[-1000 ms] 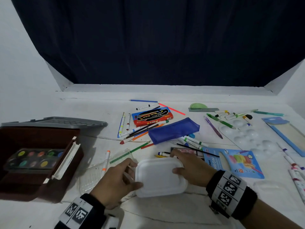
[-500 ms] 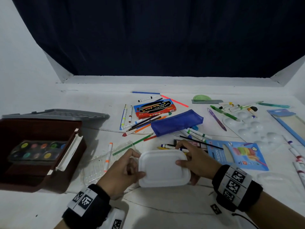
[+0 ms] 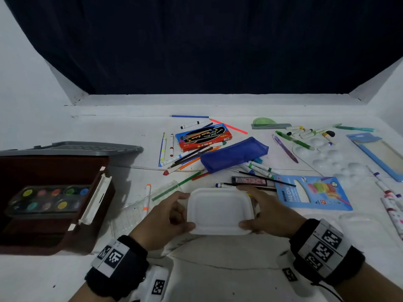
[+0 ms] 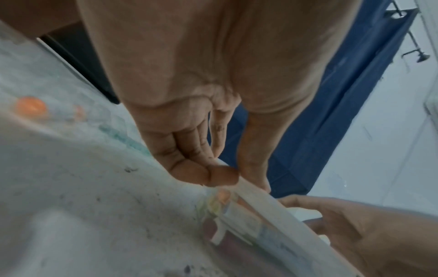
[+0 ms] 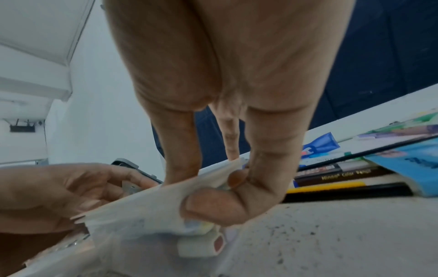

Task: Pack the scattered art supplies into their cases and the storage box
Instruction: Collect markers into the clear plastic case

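Observation:
A small white plastic box with its lid (image 3: 219,211) sits near the table's front edge, held between both hands. My left hand (image 3: 172,214) pinches its left rim, thumb at the near corner. My right hand (image 3: 265,211) grips the right rim with thumb and fingers. The left wrist view shows the fingers (image 4: 208,174) on the lid edge (image 4: 267,204); coloured sticks show through the clear wall. In the right wrist view the thumb (image 5: 213,204) presses under the lid rim (image 5: 166,195). The dark red storage box (image 3: 54,214) at left is open and holds a watercolour set (image 3: 48,199).
Markers, pencils and brushes lie scattered mid-table around a red pencil box (image 3: 204,137) and a blue pouch (image 3: 234,153). A white palette (image 3: 333,158), a blue card pack (image 3: 314,191) and a blue case (image 3: 379,153) lie at right. A grey lid (image 3: 72,147) leans behind the storage box.
The white box and both hands have stayed in the same spot on the table; the fingers have shifted a little along the lid's rim. The camera has tilted slightly.

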Motion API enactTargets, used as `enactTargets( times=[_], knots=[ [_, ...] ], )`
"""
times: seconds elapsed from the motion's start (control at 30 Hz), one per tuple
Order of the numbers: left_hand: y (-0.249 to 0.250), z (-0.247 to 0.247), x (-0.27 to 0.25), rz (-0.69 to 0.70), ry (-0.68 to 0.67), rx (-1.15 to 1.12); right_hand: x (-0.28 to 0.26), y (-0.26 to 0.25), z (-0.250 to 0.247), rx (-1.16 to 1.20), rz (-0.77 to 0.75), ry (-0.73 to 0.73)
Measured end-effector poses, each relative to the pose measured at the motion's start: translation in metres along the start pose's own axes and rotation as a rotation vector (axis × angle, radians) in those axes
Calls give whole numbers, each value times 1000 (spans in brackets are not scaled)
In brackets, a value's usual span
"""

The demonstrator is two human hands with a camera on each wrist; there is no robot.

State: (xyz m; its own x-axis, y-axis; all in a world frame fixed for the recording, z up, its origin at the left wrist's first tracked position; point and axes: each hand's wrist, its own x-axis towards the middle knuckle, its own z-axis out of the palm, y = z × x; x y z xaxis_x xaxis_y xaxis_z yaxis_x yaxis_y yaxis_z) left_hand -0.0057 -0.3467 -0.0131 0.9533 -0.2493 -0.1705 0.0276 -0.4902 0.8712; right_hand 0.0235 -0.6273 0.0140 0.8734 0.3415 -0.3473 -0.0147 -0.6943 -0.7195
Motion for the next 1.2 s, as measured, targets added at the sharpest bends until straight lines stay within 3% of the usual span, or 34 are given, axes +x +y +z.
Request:
enactTargets(
  times=[0.23, 0.33, 0.57, 0.7, 0.83, 1.03, 1.2],
  knots=[
    [-3, -3, 11, 22, -71, 47, 3, -6, 0, -125, 22, 18],
    [-5, -3, 8, 60, -44, 77, 2, -9, 0, -170, 31, 32],
    [-10, -1, -2, 146, 39, 150, -3, -24, 4, -521, 32, 85],
    [-8, 0, -9, 175, 123, 299, 1, -50, 8, -564, -84, -34],
    [-3, 1, -22, 218, 221, 322, 13, -49, 20, -780, -98, -117],
    [19, -7, -50, 323, 463, 191, 20, -44, 19, -675, -179, -67],
    [37, -43, -82, 371, 581, 94, 8, -79, 19, -455, -329, 113]
  ],
)
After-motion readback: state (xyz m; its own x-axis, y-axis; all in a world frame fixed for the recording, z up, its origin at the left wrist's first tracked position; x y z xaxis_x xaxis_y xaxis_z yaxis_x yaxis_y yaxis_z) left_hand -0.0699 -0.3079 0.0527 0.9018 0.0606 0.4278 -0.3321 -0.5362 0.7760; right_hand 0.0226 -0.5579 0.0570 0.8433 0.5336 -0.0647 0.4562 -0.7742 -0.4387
